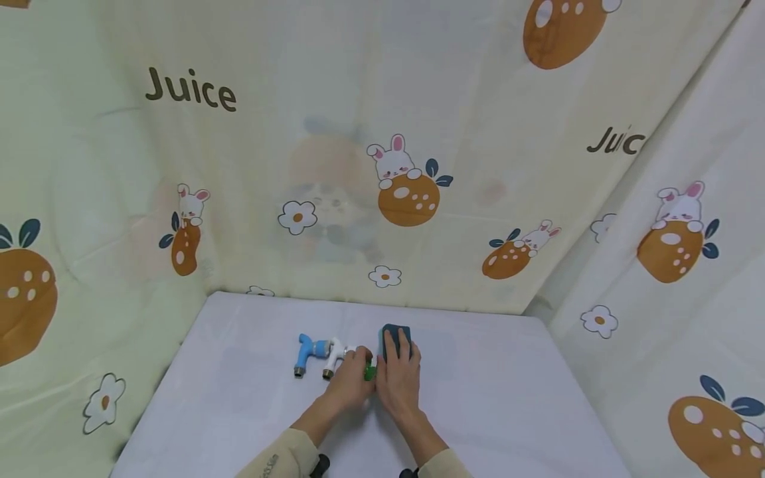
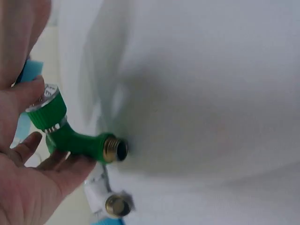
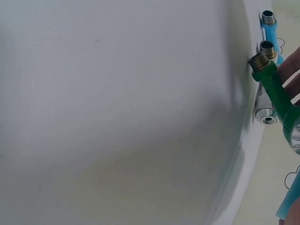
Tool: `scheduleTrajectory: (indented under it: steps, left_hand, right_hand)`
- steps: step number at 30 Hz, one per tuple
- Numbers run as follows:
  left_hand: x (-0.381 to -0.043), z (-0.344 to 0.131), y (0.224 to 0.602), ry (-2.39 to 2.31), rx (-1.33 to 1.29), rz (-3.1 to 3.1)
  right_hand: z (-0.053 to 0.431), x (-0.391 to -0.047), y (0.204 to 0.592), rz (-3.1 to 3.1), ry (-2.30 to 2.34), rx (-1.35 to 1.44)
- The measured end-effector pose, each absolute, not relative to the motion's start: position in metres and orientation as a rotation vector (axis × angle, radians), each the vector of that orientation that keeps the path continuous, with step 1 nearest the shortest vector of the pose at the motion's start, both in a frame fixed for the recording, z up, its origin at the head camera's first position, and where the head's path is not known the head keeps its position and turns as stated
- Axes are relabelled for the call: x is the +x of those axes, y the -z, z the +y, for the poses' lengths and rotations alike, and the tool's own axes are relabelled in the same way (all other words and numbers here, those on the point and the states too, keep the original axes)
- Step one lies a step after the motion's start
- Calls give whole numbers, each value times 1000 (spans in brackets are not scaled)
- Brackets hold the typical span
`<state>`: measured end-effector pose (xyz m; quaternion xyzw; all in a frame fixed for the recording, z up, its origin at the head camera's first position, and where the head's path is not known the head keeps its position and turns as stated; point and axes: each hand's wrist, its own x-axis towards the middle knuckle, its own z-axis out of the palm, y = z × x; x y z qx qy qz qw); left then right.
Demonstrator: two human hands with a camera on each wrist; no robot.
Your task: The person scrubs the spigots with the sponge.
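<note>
Three small taps and one block are near the middle of a white table (image 1: 490, 378). The blue tap (image 1: 304, 352) is on the left. Right next to it lies the white tap (image 1: 333, 355), and part of it hides behind the left hand (image 1: 348, 380). Both of these have their brass ends pointing to the near side.

That left hand is curled around the green tap (image 2: 75, 142), which is just to the right of the white one. Its thumb is up by the silver end, and some fingers are under the green body. The brass screw end pokes out past the fingers. I cannot tell if the green tap touches the table.

The right hand (image 1: 398, 382) is close beside the left hand. It grips the block (image 1: 396, 332), with fingers laid over the dark teal face. One side of the block is a lighter blue. It sits a bit farther away than the green tap, and to the right of it.

Tan sleeves (image 1: 287, 455) cover both arms at the near side. Behind the far side of the table hangs a pale cloth (image 1: 335, 66) with bunnies, orange fruit, white flowers and the word "Juice" on it.
</note>
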<state>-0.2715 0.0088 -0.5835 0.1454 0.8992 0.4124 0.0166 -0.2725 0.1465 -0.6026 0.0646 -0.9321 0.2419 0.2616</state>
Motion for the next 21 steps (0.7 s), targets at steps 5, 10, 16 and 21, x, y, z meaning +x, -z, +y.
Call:
scheduleTrajectory:
  steps: [5,10,16,21]
  left_hand:
    - [-274,-9,576,-1567,364,2557]
    - [-276,-28,573,-1821,193,2253]
    - [-278,-47,567,-2000,90,2100]
    - [-281,-54,565,-2114,98,1968]
  right_hand:
    - [143,-270,593,-2497,-955,189]
    - [140,-269,585,-2430,-1382,165]
    - [133,-264,580,-2379,-1572,306]
    - [128,-258,575,-2375,-1620,431]
